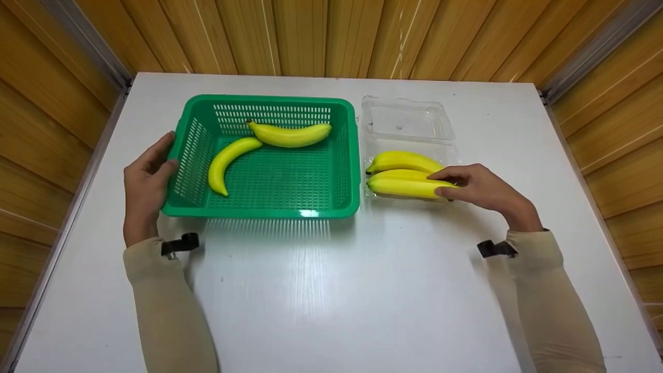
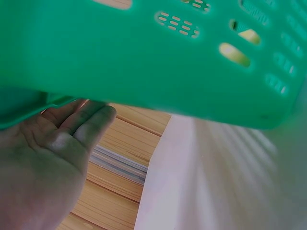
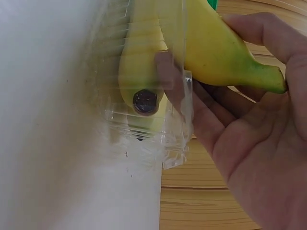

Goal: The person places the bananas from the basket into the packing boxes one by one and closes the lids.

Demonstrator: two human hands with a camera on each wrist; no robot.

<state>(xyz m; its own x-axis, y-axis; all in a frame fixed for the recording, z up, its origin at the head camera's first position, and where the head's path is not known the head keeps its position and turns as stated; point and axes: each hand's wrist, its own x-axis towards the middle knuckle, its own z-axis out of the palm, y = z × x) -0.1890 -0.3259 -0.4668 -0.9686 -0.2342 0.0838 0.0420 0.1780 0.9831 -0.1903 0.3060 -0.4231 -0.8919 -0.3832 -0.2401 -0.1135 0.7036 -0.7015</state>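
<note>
My left hand (image 1: 144, 189) is at the left side of a green plastic basket (image 1: 261, 211), fingertips and thumb against its outer rim. In the left wrist view its fingers (image 2: 96, 124) extend fairly straight below the rim. Two yellow bananas lie inside: a curved one (image 1: 222, 163) at the left and another (image 1: 292, 135) along the back wall. At the right, my right hand (image 1: 476, 186) pinches the near banana (image 1: 404, 186) by its right end between thumb and fingers. More bananas (image 1: 404, 161) lie beside it in a clear plastic clamshell box (image 3: 108, 100).
The clamshell's raised clear lid (image 1: 406, 122) lies folded back behind the bananas, close to the basket's right side. Everything stands on a white table (image 1: 331, 290). Wood-plank walls (image 1: 352, 39) enclose the back and both sides.
</note>
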